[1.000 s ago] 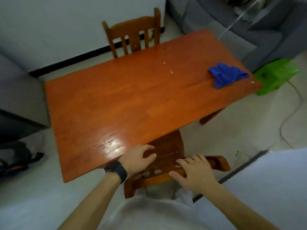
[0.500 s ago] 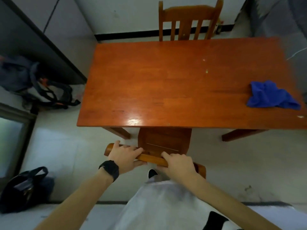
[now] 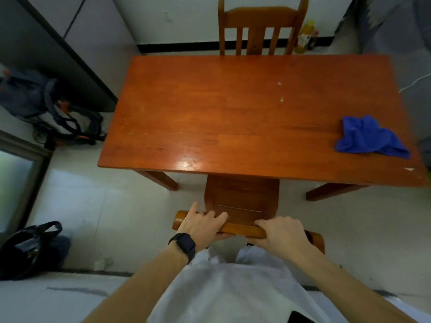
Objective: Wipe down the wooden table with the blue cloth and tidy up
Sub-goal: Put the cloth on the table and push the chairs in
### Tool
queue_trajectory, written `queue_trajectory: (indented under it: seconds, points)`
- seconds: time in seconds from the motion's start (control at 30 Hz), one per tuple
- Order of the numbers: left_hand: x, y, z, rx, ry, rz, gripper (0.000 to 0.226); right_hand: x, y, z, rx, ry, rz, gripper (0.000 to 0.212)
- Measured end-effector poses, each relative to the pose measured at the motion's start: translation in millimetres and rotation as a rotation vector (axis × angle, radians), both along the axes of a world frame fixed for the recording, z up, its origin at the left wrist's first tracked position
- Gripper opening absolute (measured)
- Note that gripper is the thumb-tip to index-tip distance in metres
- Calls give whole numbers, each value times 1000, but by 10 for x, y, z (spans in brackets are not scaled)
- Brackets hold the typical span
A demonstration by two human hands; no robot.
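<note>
The wooden table (image 3: pixel 221 117) fills the middle of the view, with a few pale crumbs (image 3: pixel 281 99) on its right half. A crumpled blue cloth (image 3: pixel 368 138) lies near the table's right front corner. A wooden chair (image 3: pixel 242 197) is tucked partly under the near edge. My left hand (image 3: pixel 201 223) and my right hand (image 3: pixel 282 231) both grip the chair's top rail, fingers curled over it. A dark watch sits on my left wrist.
A second wooden chair (image 3: pixel 261 26) stands at the far side. Bottles (image 3: pixel 305 38) sit on the floor by the wall. A backpack (image 3: pixel 46 108) lies at the left, a black bag (image 3: pixel 30 248) at the lower left. A grey sofa (image 3: pixel 401 31) stands at the right.
My view has swung to face the table squarely. Both hands moved from resting on the near chair to gripping its top rail. The chair sits square to the table edge.
</note>
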State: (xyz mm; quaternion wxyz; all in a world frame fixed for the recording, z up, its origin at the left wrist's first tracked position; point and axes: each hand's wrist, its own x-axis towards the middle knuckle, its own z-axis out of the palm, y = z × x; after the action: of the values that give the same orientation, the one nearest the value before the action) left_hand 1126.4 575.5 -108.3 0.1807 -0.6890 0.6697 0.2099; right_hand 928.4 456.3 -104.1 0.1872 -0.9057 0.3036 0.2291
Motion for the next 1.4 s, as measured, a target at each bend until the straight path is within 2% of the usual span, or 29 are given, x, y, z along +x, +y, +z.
queue_trajectory:
  seconds: [0.17, 0.43, 0.67, 0.8, 0.93, 1.17, 1.4]
  points:
    - [-302, -209, -40, -63, -21, 75, 55, -310, -152, -147, -133, -51, -106, 64]
    - [-266, -351, -58, -131, -121, 80, 62, -195, -363, -221, -131, -39, -90, 76]
    - [-140, -405, -145, -202, -156, 78, 60, -112, -430, -288, -250, -128, -35, 69]
    - [-38, -493, -148, -204, -176, 84, 61, -29, -494, -286, -257, -148, -34, 74]
    - [39, -598, -110, -174, -195, 94, 64, 62, -587, -209, -258, -185, -19, 68]
    - [141, -769, -125, -179, -168, 140, 62, 162, -751, -233, -282, -244, -45, 80]
    - [162, -821, -130, -174, -147, 152, 59, 187, -773, -197, -291, -230, -39, 79]
